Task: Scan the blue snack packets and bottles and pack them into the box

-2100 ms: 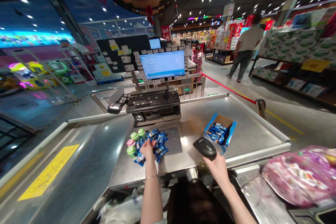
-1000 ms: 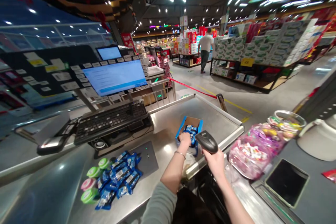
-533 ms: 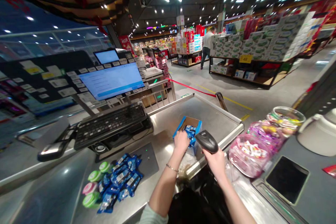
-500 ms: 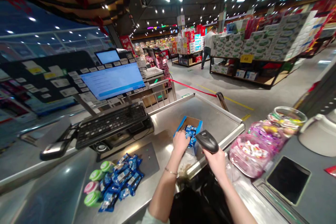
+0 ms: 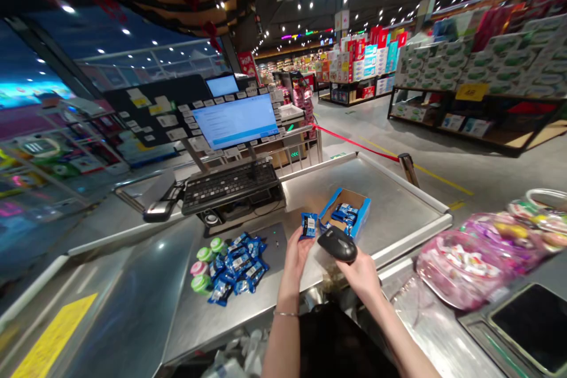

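Left hand (image 5: 296,257) pinched a glossy blue packet (image 5: 309,224), seemingly upright; just rightward, the right hand (image 5: 362,271) gripped a rounded black scanner (image 5: 336,244)!

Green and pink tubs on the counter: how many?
4, left of the piled blue packets: back green tub, second green tub, pink tub, front green tub. More may be hidden under the packets.
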Motion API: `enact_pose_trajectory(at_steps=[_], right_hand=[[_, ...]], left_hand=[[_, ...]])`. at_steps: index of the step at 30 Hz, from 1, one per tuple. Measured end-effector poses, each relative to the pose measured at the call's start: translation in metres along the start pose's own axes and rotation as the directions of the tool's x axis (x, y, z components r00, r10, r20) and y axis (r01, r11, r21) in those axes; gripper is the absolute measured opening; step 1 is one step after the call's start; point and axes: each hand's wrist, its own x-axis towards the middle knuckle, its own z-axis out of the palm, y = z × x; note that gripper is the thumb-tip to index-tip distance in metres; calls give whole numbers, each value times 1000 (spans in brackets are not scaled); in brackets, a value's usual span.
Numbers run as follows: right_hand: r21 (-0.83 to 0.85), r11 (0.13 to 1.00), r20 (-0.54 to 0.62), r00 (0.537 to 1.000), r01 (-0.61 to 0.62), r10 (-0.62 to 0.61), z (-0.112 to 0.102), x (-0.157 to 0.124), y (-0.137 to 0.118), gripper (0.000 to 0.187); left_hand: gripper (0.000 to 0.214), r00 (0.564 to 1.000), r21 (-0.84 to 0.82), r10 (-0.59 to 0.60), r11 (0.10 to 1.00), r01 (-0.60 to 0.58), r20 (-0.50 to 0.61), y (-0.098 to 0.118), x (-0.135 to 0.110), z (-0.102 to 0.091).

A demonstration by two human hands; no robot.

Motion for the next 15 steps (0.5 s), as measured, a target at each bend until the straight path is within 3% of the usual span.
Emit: enact_pose_trajectory(at_steps=[7, 15], right_hand=[[-143, 990, 58, 998, 15, -6, 8, -4, -14, 30], [-164, 986, 101, 995, 21, -4, 13, -6, -17, 31]], left_hand=[[33, 999, -62, 14, 998, -17, -46, -5, -3, -32], [27, 999, -126, 2, 992, -8, -51, -7, 1, -48]])
